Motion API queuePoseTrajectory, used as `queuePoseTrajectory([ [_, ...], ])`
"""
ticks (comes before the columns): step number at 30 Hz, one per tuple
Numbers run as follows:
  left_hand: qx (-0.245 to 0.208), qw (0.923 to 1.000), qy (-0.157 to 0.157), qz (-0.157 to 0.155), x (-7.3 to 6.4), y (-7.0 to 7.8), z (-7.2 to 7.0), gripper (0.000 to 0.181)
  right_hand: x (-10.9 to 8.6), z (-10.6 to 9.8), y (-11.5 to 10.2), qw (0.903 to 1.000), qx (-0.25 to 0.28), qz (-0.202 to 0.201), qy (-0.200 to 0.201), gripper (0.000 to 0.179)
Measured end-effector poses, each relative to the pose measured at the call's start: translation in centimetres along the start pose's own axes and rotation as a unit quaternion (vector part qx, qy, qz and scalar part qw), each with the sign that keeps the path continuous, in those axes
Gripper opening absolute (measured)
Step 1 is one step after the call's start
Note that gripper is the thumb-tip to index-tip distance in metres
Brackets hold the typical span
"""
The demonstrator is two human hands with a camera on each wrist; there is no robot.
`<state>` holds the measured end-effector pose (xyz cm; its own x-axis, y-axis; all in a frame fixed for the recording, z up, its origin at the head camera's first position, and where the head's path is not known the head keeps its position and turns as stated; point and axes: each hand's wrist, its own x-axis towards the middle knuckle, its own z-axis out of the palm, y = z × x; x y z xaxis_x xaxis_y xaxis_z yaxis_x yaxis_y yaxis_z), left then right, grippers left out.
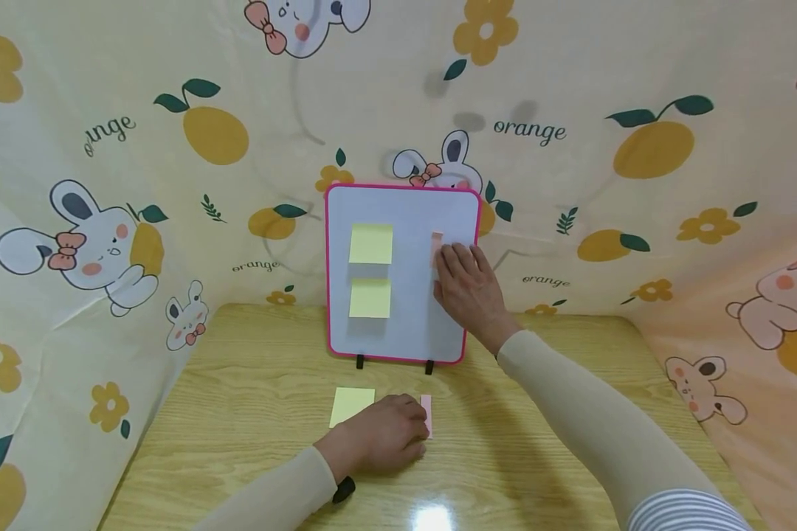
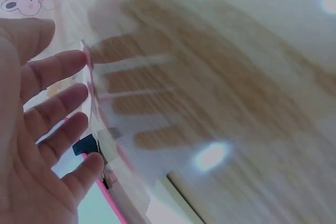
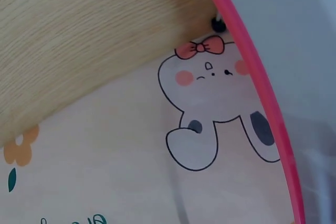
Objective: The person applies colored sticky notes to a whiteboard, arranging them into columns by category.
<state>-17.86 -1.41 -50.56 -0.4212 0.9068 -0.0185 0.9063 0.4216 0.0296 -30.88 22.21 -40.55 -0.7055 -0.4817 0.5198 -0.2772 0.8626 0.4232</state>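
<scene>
A whiteboard (image 1: 412, 295) with a pink frame stands upright, bearing two yellow sticky notes, an upper one (image 1: 371, 244) and a lower one (image 1: 370, 298). My right hand (image 1: 471, 284) presses its fingertips against the board's right side, over the lower part of a narrow pink sticky strip (image 1: 436, 240). Low over the table, my left hand (image 1: 385, 435) has its fingertips right at another pink strip (image 1: 426, 407); in the left wrist view its fingers (image 2: 58, 69) are spread and slightly bent. Partly behind this hand lies a yellow sticky note (image 1: 352, 404). The right wrist view misses the right hand.
Black feet (image 1: 360, 361) hold the board up on the wooden table (image 1: 239, 413). Beside the left sleeve lies a black object (image 1: 343, 490), partly hidden. A patterned cloth (image 1: 372, 110) with rabbits and oranges hangs behind and at both sides.
</scene>
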Motion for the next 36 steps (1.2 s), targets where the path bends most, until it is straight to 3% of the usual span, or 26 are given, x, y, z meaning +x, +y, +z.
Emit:
queuePoseTrajectory([
  [7, 0.004, 0.9995, 0.022, -0.020, 1.0, -0.4, 0.2, 0.024, -0.9, 0.2, -0.2, 0.9987, -0.004, 0.000, -0.051, 0.072],
  [10, 0.023, 0.9972, 0.059, -0.040, 1.3, -1.3, -1.0, 0.020, -1.1, 0.3, -0.3, 0.9982, -0.009, 0.000, -0.059, 0.073],
  [13, 0.052, 0.9885, 0.130, -0.058, 1.8, -3.1, -3.7, 0.020, -1.1, 0.2, -0.3, 0.9980, -0.013, 0.001, -0.061, 0.075],
  [15, 0.083, 0.9793, 0.172, -0.067, 2.3, -4.6, -6.3, 0.025, -1.1, 0.2, -0.3, 0.9978, -0.015, 0.001, -0.064, 0.076],
  [18, 0.129, 0.9676, 0.201, -0.083, 3.2, -7.0, -10.2, 0.034, -1.1, 0.2, -0.4, 0.9971, -0.018, 0.000, -0.073, 0.078],
  [21, 0.175, 0.9647, 0.167, -0.105, 4.3, -9.2, -13.4, 0.043, -1.1, 0.2, -0.5, 0.9961, -0.018, 0.000, -0.086, 0.078],
  [25, 0.213, 0.9665, 0.077, -0.120, 5.8, -11.7, -15.9, 0.054, -1.0, 0.2, -0.5, 0.9947, -0.011, 0.000, -0.103, 0.077],
  [27, 0.223, 0.9665, 0.039, -0.120, 6.3, -12.5, -16.6, 0.058, -1.0, 0.2, -0.5, 0.9941, -0.010, -0.002, -0.108, 0.077],
  [30, 0.235, 0.9651, 0.006, -0.116, 7.0, -13.3, -17.2, 0.063, -1.0, 0.1, -0.6, 0.9935, -0.013, -0.004, -0.113, 0.078],
  [36, 0.252, 0.9624, -0.010, -0.100, 8.3, -13.7, -17.4, 0.068, -1.0, -0.1, -0.3, 0.9919, -0.033, -0.006, -0.122, 0.077],
])
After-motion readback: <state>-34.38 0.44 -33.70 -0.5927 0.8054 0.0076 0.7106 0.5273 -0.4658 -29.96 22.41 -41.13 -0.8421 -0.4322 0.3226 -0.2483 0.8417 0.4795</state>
